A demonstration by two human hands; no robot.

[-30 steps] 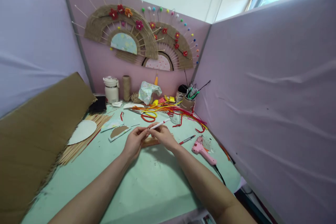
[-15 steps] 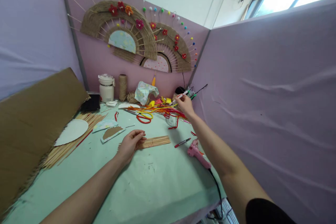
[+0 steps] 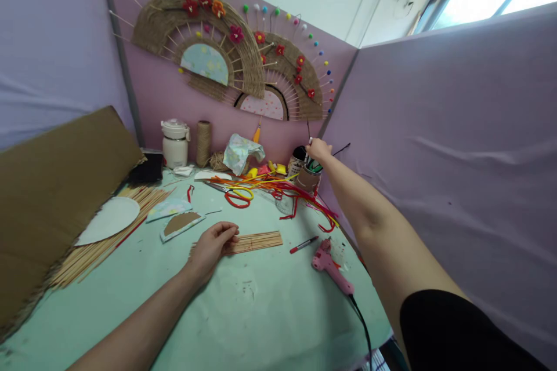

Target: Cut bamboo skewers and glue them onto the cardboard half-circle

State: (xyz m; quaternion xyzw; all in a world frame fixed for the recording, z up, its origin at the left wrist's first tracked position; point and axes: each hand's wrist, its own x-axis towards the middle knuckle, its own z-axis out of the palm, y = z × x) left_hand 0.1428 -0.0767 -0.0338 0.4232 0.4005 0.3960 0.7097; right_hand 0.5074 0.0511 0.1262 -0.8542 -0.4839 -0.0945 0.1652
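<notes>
My left hand (image 3: pixel 214 246) rests over the left end of a flat row of thin wooden sticks (image 3: pixel 259 241), its fingers curled in towards the thumb. Some pencil-like marks cross the sticks. At the far right, my right hand (image 3: pixel 321 151) is closed on a white pen (image 3: pixel 308 146), held upright at a brown pen holder (image 3: pixel 307 181). Green-handled tools stand in the holder. The pen's lower end is hard to make out. A red-and-grey pen (image 3: pixel 303 244) lies right of the sticks.
A pink glue gun (image 3: pixel 331 266) with a black cord lies at right. Scissors (image 3: pixel 237 197) and red and yellow pipe cleaners (image 3: pixel 282 186) lie behind the sticks. Cardboard (image 3: pixel 65 185) leans at left over more sticks (image 3: pixel 93 252). A white jar (image 3: pixel 175 145) and twine spool (image 3: pixel 203 144) stand behind.
My right hand has moved farther away and slightly right, bringing the white pen upright to the pen holder. My left hand has stayed on the sticks. The view has shifted slightly.
</notes>
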